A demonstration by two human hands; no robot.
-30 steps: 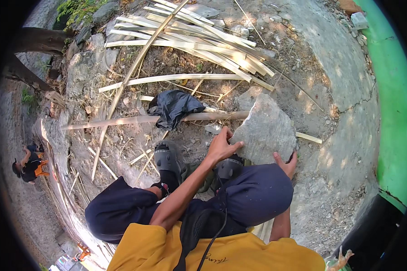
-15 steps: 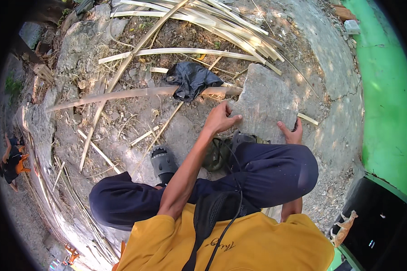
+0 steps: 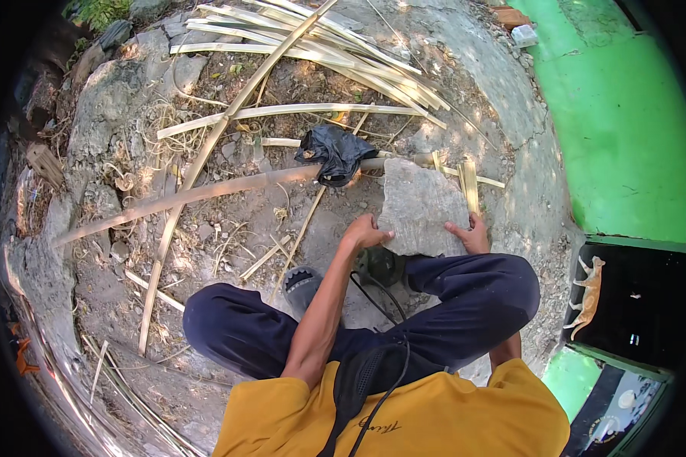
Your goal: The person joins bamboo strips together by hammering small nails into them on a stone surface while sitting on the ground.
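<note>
A flat grey slab (image 3: 423,209) with rough, uneven edges lies between my hands in front of my bent knees; whether it is stone or weathered board I cannot tell. My left hand (image 3: 366,231) grips its near left corner, fingers curled over the edge. At the near right corner my right hand (image 3: 471,234) pinches the slab, its thumb on the upper face. Short split bamboo strips (image 3: 471,186) stick out past the right side of the slab. A crumpled black plastic bag (image 3: 335,152) rests over a long bamboo pole (image 3: 229,196), just beyond the slab.
Long split bamboo strips (image 3: 328,47) are piled on the far ground, and one long strip (image 3: 179,217) slants down on the left. Rough rock (image 3: 107,107) borders the left. To the right are a green wall (image 3: 621,145) and an orange cat (image 3: 588,298) by a dark opening.
The slab and both hands have come nearer my knees. Short bamboo strips now show beyond the slab's right side. My view has shifted right, and the person at the far left has left it.
</note>
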